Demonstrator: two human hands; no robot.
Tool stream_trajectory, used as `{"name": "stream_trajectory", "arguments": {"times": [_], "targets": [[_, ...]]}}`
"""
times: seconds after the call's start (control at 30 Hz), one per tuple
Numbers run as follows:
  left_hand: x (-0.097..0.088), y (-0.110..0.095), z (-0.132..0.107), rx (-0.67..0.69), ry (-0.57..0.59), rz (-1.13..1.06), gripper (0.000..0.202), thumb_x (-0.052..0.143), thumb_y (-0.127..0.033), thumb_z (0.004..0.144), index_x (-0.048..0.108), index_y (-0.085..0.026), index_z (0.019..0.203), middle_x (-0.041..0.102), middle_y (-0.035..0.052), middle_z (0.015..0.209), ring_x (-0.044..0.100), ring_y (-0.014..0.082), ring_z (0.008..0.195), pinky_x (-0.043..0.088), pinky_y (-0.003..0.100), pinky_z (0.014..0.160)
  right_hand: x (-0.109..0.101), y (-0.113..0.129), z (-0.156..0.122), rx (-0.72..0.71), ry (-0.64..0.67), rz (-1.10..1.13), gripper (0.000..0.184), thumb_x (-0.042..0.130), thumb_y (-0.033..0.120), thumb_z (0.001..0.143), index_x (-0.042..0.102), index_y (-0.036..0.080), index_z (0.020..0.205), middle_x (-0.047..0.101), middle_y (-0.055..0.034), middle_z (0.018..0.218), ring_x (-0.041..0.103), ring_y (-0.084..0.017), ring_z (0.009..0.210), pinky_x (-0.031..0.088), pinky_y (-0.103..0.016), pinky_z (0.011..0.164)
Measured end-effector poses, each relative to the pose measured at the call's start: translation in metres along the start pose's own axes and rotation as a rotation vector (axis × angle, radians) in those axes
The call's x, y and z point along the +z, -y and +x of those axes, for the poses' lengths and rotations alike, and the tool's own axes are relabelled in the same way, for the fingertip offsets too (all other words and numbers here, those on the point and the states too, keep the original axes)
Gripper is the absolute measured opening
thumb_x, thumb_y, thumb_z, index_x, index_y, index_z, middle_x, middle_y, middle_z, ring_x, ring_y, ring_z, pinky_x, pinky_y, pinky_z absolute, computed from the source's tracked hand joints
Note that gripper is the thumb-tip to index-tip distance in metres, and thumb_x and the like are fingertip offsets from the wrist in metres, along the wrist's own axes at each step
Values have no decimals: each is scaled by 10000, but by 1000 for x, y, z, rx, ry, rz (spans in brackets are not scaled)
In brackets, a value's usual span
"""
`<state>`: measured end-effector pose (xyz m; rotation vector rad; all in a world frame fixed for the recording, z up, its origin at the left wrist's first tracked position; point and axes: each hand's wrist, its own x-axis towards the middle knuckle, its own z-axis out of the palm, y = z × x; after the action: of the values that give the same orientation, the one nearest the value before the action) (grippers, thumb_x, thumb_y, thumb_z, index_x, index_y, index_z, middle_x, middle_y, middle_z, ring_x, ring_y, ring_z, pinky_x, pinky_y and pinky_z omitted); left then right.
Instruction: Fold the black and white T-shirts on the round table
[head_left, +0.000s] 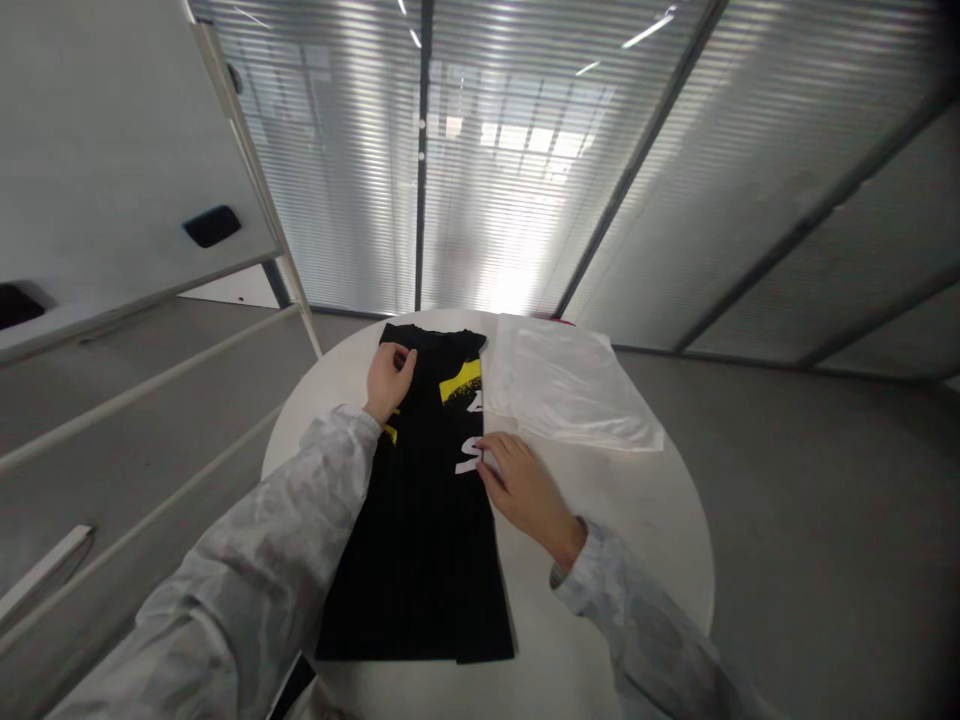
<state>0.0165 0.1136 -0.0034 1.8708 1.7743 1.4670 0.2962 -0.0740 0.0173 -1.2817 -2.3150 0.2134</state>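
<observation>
Black cloth lies flat before me: a shirt, its neckline at the far end and its hem nearest my body, spread over the left and middle of a round white table. It looks folded inward along its length, since yellow and white printing is cut off at its sides. One bottom corner sits slightly lower than the rest of the hem.

My left hand is over the upper left part of the shirt, fingers curled and thumb close to the forefinger; I cannot tell whether any fabric is caught between them. My right hand is at the right edge, beside a white printed shape, with thumb and forefinger drawn near each other at the border. Whether they pinch the cloth or only touch it, I cannot tell.

I judge the shirt to be light, soft and limp, not fragile, easily wrinkled by a careless tug. The printed patches may be a little stiffer than the plain cloth. Good holds would be the shoulder corners and the side edges, or the two hem corners, keeping the layers together.

To the right, near the shirt, lies a thin, whitish, see-through bag, probably slippery.
</observation>
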Motion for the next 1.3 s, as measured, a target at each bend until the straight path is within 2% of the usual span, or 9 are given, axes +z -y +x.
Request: {"name": "stream_trajectory", "arguments": {"times": [0.13, 0.23, 0.3, 0.4, 0.53, 0.87, 0.97, 1.13, 1.3], "targets": [[-24, -30, -35, 164, 335, 227, 515, 634, -670, 1009, 688, -232, 743, 710, 51, 750, 652, 226, 713, 461, 364, 735, 0, 2, 6, 112, -71, -90, 93, 671, 306, 1048, 655, 218, 1024, 720, -91, 1040, 655, -294, 1055, 511, -460, 1001], [-29, -45, -56, 257, 570, 258, 558, 695, -747, 935, 711, -229, 727, 729, 49, 742, 655, 220, 689, 417, 348, 680, -2, 6, 7, 152, -46, -55, 137, 715, 299, 1022, 641, 229, 931, 704, -57, 965, 647, -260, 982, 483, -406, 931], [-26, -49, -65, 292, 645, 223, 500, 729, -703, 929, 732, -228, 772, 751, 41, 784, 660, 206, 691, 403, 334, 659, -7, 9, 5, 159, 16, 6, 148, 707, 261, 1018, 642, 231, 889, 707, -39, 948, 649, -232, 939, 464, -377, 896], [-21, -46, -70, 342, 671, 161, 356, 720, -546, 978, 738, -225, 826, 755, 27, 813, 658, 186, 695, 420, 320, 676, -13, 12, -2, 143, 100, 71, 190, 734, 270, 1004, 641, 232, 842, 714, -18, 920, 658, -210, 903, 445, -368, 885], [-19, -42, -68, 370, 672, 94, 276, 707, -453, 986, 723, -227, 828, 742, 23, 808, 655, 182, 694, 442, 317, 689, -15, 13, -13, 129, 103, 66, 187, 760, 265, 983, 646, 236, 838, 718, -19, 913, 666, -217, 903, 448, -383, 892], [-23, -43, -66, 374, 626, 74, 208, 664, -364, 972, 660, -237, 808, 722, 20, 830, 662, 194, 745, 455, 333, 730, -23, 9, -19, 162, 138, -59, 212, 715, 137, 874, 588, 244, 743, 683, 5, 793, 643, -207, 815, 443, -379, 869], [-22, -41, -65, 414, 631, 85, 206, 648, -349, 970, 655, -235, 799, 716, 16, 823, 643, 187, 723, 452, 336, 744, -23, 12, -20, 159, 99, -78, 195, 702, 150, 911, 588, 245, 784, 688, -10, 824, 647, -227, 849, 446, -392, 889], [-21, -41, -66, 403, 637, 107, 216, 640, -368, 977, 678, -234, 812, 732, 26, 830, 651, 195, 734, 466, 342, 779, -12, 17, -18, 124, 8, -48, 110, 739, 295, 1002, 651, 237, 1029, 726, -64, 1035, 658, -269, 978, 463, -412, 940], [-23, -44, -65, 376, 619, 116, 211, 639, -354, 975, 668, -237, 802, 733, 30, 832, 671, 202, 741, 481, 347, 770, -9, 14, -14, 80, 44, -44, 144, 670, 185, 1017, 597, 248, 910, 682, -31, 917, 635, -245, 915, 454, -385, 897]]}}
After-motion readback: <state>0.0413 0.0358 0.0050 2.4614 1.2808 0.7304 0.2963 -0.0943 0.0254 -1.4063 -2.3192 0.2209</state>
